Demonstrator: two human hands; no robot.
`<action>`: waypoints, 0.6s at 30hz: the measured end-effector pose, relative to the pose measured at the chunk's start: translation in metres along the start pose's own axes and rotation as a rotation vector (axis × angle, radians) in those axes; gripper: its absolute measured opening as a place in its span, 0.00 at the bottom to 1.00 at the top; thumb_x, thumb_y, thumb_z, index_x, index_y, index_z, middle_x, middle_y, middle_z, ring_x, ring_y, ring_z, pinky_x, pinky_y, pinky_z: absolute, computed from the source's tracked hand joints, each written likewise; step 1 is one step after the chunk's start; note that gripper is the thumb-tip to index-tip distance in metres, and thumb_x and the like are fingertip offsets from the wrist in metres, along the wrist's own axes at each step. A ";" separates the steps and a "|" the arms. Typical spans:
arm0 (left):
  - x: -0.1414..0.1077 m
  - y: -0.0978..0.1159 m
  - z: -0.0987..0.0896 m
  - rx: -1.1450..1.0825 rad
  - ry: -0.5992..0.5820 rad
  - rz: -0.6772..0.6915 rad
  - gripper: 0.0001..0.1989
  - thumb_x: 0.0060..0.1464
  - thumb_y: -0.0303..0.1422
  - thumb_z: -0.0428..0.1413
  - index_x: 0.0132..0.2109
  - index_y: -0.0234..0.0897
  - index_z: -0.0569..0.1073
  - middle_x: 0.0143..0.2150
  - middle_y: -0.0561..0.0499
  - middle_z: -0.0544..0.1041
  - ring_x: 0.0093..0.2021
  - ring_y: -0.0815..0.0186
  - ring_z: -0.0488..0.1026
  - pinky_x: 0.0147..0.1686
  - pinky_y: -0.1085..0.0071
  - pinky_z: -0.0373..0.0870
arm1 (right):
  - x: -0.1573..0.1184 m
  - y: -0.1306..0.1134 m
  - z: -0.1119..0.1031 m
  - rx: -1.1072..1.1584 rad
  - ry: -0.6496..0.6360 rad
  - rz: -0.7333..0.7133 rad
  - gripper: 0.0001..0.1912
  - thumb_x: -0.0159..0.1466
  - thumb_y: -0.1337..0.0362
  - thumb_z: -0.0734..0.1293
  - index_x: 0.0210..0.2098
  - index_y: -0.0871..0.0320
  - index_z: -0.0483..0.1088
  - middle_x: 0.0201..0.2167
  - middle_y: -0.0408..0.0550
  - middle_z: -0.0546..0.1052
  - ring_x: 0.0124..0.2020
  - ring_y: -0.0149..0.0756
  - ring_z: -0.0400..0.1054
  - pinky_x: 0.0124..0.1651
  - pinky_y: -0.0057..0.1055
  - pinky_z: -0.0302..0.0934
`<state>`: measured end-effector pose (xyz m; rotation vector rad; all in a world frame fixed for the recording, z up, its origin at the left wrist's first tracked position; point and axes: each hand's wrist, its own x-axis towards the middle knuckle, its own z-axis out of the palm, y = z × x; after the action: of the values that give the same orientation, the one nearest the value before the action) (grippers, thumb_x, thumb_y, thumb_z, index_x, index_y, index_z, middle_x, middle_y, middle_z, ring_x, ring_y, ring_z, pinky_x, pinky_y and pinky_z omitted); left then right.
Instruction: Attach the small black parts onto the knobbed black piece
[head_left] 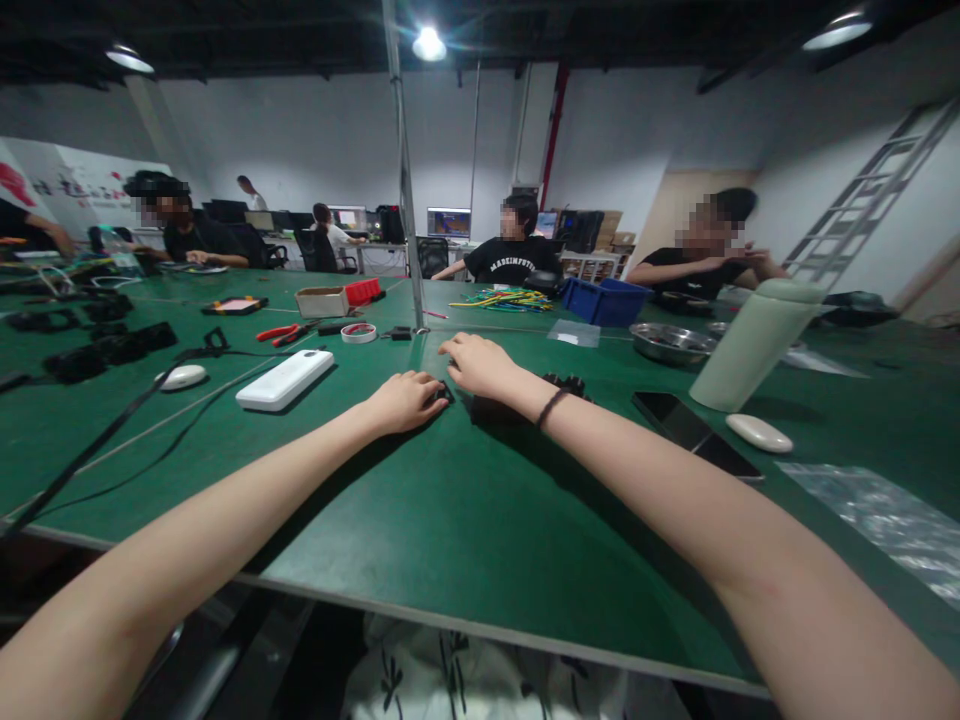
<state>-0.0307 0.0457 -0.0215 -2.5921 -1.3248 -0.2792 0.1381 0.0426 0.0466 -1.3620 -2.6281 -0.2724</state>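
Room: wkshop, white walls, lit ceiling lamps; seated people [517,240] at 12 and other positions beyond the green worktop [390,500].
Clock: read from btwn the hands, 12 = far side.
L hand [409,402]: low on worktop, fingers bent, thumb side at small blk part [444,393]; can't tell if grip is clenched on it or just touching.
Small blk part: btwn the hands, partly hidden by L fingertips.
R hand [478,365]: palm down, fingers loosely extended toward 11, grip released; dark band [551,408] on wrist.
Knobby blk object [574,385]: under/behind R hand + wrist, mostly hidden; contact unclear.
White block [286,380]: 9, flat.
Pliers [279,333]: 10, red handles; tape roll [358,333] at 11.
Pole [409,200]: 12, upright.
Coloured strips [510,300]: 1, loose pile; blue bin [606,302] just beside, to R.
Metal bowl [670,345]: 2.
Green bottle [756,345]: btwn 2 and 3, looks tilted; white oval item [759,434] near its base.
Phone [696,434]: btwn 3 and 4, flat, dark screen.
Clear plastic bag [885,515]: 4.
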 end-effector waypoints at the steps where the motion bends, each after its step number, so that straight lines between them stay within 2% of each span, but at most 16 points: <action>1: 0.000 0.000 0.000 0.001 0.000 -0.001 0.18 0.63 0.42 0.46 0.52 0.40 0.73 0.48 0.43 0.75 0.48 0.59 0.73 0.49 0.63 0.68 | 0.007 -0.001 0.001 0.001 -0.014 0.023 0.21 0.65 0.70 0.58 0.57 0.61 0.65 0.55 0.60 0.69 0.55 0.48 0.65 0.56 0.40 0.61; 7: 0.000 0.002 -0.003 0.015 -0.003 0.001 0.18 0.63 0.42 0.46 0.52 0.39 0.73 0.49 0.42 0.75 0.48 0.58 0.74 0.48 0.63 0.69 | 0.040 0.002 0.014 0.005 -0.118 0.191 0.21 0.66 0.69 0.58 0.59 0.59 0.64 0.57 0.64 0.66 0.56 0.50 0.65 0.55 0.43 0.62; 10: 0.000 0.003 -0.004 0.038 -0.024 0.009 0.19 0.64 0.42 0.44 0.53 0.38 0.72 0.50 0.41 0.75 0.48 0.57 0.74 0.47 0.62 0.69 | 0.051 0.004 0.022 0.004 -0.206 0.276 0.19 0.67 0.63 0.62 0.56 0.60 0.65 0.56 0.60 0.67 0.53 0.46 0.67 0.52 0.45 0.64; 13: 0.000 0.004 -0.005 0.058 -0.036 0.016 0.20 0.64 0.42 0.43 0.54 0.37 0.71 0.51 0.41 0.75 0.49 0.57 0.74 0.47 0.62 0.69 | 0.058 0.005 0.025 0.009 -0.284 0.308 0.18 0.66 0.59 0.64 0.53 0.60 0.66 0.52 0.53 0.71 0.48 0.41 0.69 0.48 0.44 0.67; 18: 0.000 0.003 -0.003 0.034 -0.017 0.008 0.19 0.63 0.42 0.45 0.52 0.38 0.72 0.50 0.42 0.75 0.48 0.58 0.74 0.48 0.62 0.69 | 0.062 0.002 0.025 0.011 -0.295 0.315 0.18 0.66 0.59 0.65 0.53 0.61 0.66 0.51 0.53 0.71 0.47 0.40 0.69 0.48 0.43 0.67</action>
<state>-0.0280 0.0431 -0.0191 -2.5764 -1.3135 -0.2314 0.1025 0.0990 0.0368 -1.9106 -2.5682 -0.0144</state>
